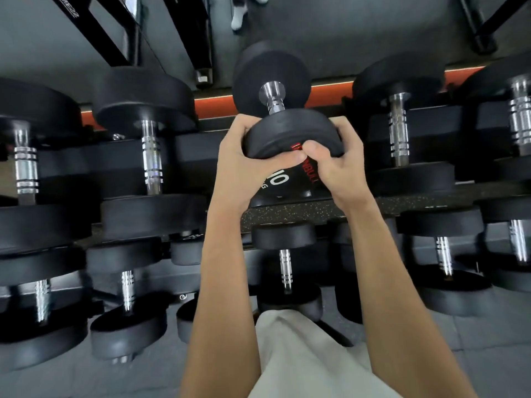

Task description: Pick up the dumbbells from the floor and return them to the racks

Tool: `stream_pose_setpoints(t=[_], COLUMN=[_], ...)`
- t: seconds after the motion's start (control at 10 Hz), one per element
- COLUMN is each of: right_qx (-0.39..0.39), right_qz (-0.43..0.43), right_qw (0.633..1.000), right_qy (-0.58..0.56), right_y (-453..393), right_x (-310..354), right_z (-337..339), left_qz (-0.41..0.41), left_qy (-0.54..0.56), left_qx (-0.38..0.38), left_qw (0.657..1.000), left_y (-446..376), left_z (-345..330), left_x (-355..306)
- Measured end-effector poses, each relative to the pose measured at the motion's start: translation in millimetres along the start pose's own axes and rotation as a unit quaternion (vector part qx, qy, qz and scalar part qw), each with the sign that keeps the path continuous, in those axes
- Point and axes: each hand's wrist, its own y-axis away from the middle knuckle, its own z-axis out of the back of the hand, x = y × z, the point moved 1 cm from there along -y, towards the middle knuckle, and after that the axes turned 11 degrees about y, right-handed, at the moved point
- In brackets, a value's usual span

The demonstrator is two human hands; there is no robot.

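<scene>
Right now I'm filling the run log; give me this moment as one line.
phase: racking | object: dumbbell marked 10 | left hand: grips near head | right hand: grips near head | target: top rack gap

Held dumbbell (287,130) sits between racked dumbbells (149,156), apparently.

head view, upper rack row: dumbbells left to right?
far-left dumbbell → second dumbbell → 10 kg dumbbell, its near head gripped by left hand and right hand → next dumbbell → far-right dumbbell
</scene>
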Motion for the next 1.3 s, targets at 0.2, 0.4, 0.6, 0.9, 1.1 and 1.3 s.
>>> stream_pose_setpoints(t=[0.2, 0.4, 0.6, 0.9, 1.1, 1.3], right_qx=[0.075, 0.092, 0.08, 0.165, 0.219, 0.298], right_qz=[0.006, -0.003, -0.006, -0.106, -0.1, -0.038], right_qw=[0.991, 0.972, 0.964, 0.952, 0.939, 0.876], right_qy=[0.109, 0.218, 0.255, 0.235, 0.245, 0.377], right_y=[23, 50, 56, 63, 77, 115], right_x=[-44, -79, -76, -56, -27, -25], right_z=[14, 4, 10, 24, 41, 72], left_qz=[0.013, 0.056, 0.063, 0.113, 0.113, 0.23], left_qy=[-0.032, -0.106, -0.116, -0.169, -0.114, -0.071], left_qx=[0.03, 0.024, 0.016, -0.076, -0.171, -0.091], left_qw=[0.999, 0.992, 0.991, 0.976, 0.972, 0.966], left_y=[25, 43, 48, 66, 115, 176], left_z=[8, 35, 24, 5, -36, -82], left_x=[43, 76, 79, 64, 39, 39])
